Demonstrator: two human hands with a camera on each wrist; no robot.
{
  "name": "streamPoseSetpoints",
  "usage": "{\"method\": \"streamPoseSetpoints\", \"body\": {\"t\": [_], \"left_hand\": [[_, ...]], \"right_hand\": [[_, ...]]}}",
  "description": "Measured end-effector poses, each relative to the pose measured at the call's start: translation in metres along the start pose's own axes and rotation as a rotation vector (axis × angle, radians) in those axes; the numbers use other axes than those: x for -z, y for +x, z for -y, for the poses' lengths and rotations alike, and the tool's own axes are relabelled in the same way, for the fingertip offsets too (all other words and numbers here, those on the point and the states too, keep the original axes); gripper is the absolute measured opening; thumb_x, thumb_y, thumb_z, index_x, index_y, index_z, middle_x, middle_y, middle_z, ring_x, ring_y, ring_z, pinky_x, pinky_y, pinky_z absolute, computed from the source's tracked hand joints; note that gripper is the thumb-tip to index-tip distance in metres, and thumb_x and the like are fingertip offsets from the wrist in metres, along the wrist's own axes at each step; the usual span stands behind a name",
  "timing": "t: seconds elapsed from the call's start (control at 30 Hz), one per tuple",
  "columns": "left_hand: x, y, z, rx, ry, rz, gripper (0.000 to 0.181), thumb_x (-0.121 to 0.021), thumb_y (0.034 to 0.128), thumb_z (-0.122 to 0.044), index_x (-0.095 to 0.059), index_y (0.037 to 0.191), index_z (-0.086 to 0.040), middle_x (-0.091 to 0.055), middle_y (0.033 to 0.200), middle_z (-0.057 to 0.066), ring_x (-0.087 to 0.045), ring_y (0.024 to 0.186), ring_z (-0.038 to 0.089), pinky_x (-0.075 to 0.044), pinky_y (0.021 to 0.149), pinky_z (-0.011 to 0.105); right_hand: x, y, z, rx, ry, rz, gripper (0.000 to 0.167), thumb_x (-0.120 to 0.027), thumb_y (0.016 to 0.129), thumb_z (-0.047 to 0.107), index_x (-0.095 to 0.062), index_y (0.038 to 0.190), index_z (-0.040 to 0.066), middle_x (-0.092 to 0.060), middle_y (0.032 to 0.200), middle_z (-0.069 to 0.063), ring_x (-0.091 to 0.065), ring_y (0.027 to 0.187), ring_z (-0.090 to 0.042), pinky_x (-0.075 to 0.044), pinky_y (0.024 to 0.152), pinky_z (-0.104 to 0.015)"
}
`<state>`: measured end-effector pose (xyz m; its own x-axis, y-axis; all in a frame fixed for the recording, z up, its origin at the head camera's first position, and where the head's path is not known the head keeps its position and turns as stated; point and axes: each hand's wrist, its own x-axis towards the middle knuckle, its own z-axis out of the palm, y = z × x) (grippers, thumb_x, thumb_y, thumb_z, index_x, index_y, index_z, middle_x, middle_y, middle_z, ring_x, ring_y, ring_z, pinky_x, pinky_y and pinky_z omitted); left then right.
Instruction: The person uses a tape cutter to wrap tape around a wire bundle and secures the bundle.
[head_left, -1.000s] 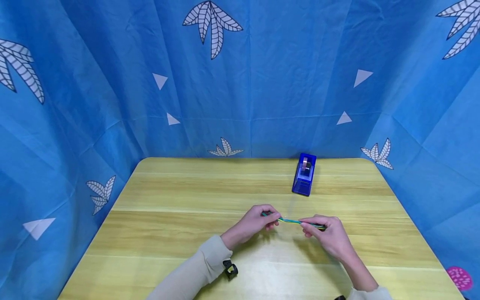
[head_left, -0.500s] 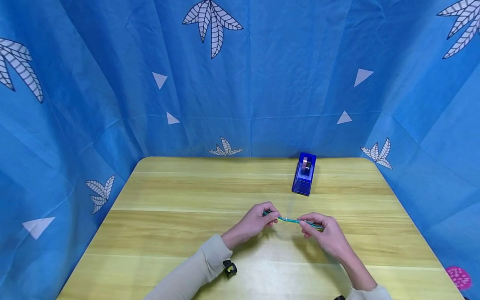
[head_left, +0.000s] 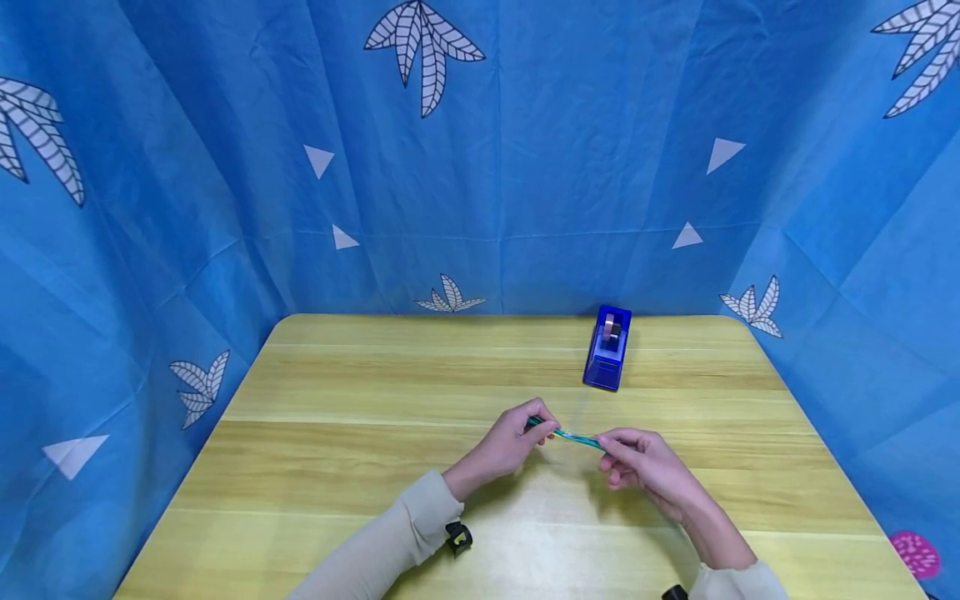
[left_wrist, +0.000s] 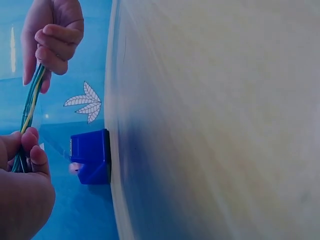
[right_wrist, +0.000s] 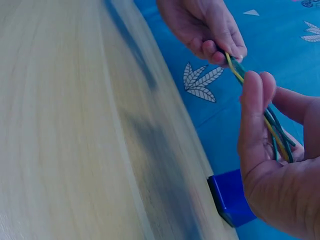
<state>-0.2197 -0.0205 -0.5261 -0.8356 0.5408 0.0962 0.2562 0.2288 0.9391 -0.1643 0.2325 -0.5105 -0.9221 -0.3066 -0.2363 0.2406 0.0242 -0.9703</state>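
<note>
Pinching green-and-yellow strands (left_wrist: 31, 100) above the table (head_left: 375, 367) with the fingers (right_wrist: 251, 110) of your left hand (head_left: 502, 447) and right hand (head_left: 658, 473), you now turn the right, hiding one end from the head view and probably rolling the strands.

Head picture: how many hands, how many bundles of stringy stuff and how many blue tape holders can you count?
Hands: 2 (left hand, right hand)
Green and yellow bundle: 1
Blue tape holder: 1
Total: 4
</note>
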Motion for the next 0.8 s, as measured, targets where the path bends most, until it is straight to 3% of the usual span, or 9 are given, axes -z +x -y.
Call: {"method": "streamPoseSetpoints", "body": {"t": [0.17, 0.33, 0.5, 0.63, 0.8], "left_hand": [[0.001, 0.0, 0.0, -0.013, -0.003, 0.011, 0.014, -0.055, 0.1086, -0.021, -0.064, 0.104, -0.012, -0.068, 0.103, 0.022, -0.061, 0.085, 0.036, -0.044, 0.063, 0.017], [0.002, 0.001, 0.0, 0.027, -0.044, 0.021, 0.014, -0.056, 0.1085, -0.023, -0.064, 0.109, -0.012, -0.069, 0.106, 0.019, -0.064, 0.09, 0.033, -0.052, 0.072, 0.024], [0.002, 0.005, 0.001, 0.123, -0.17, -0.041, 0.025, -0.061, 0.1063, -0.026, -0.061, 0.123, -0.007, -0.066, 0.109, 0.006, -0.066, 0.091, 0.026, -0.06, 0.083, 0.037], [0.004, 0.007, 0.001, 0.184, -0.268, -0.097, 0.031, -0.064, 0.1042, -0.028, -0.059, 0.125, -0.005, -0.065, 0.108, 0.005, -0.065, 0.087, 0.023, -0.059, 0.079, 0.034], [0.004, 0.01, 0.001, 0.2, -0.275, -0.019, 0.026, -0.063, 0.1048, -0.028, -0.065, 0.114, -0.005, -0.069, 0.095, 0.009, -0.059, 0.072, 0.018, -0.051, 0.067, 0.026]], "right_hand": [[-0.003, 0.001, -0.002, 0.041, -0.045, -0.082, 0.029, -0.067, 0.102, 0.017, -0.071, 0.117, -0.007, -0.066, 0.076, 0.003, -0.061, 0.064, -0.007, -0.06, 0.066, -0.025], [-0.006, 0.002, -0.003, 0.109, -0.149, -0.181, 0.031, -0.069, 0.1, 0.01, -0.069, 0.118, -0.014, -0.069, 0.076, -0.004, -0.063, 0.063, -0.009, -0.061, 0.066, -0.026], [-0.009, 0.003, -0.005, 0.231, -0.308, -0.244, 0.023, -0.072, 0.096, 0.008, -0.075, 0.113, -0.007, -0.073, 0.08, -0.015, -0.068, 0.063, -0.01, -0.061, 0.066, -0.026], [-0.01, 0.002, -0.006, 0.354, -0.437, -0.278, 0.016, -0.074, 0.095, 0.008, -0.079, 0.107, 0.0, -0.073, 0.077, -0.011, -0.069, 0.063, -0.01, -0.061, 0.064, -0.026], [-0.012, 0.002, -0.007, 0.458, -0.492, -0.304, 0.014, -0.075, 0.092, 0.004, -0.08, 0.104, 0.0, -0.073, 0.076, -0.01, -0.068, 0.061, -0.01, -0.059, 0.057, -0.028]]}}
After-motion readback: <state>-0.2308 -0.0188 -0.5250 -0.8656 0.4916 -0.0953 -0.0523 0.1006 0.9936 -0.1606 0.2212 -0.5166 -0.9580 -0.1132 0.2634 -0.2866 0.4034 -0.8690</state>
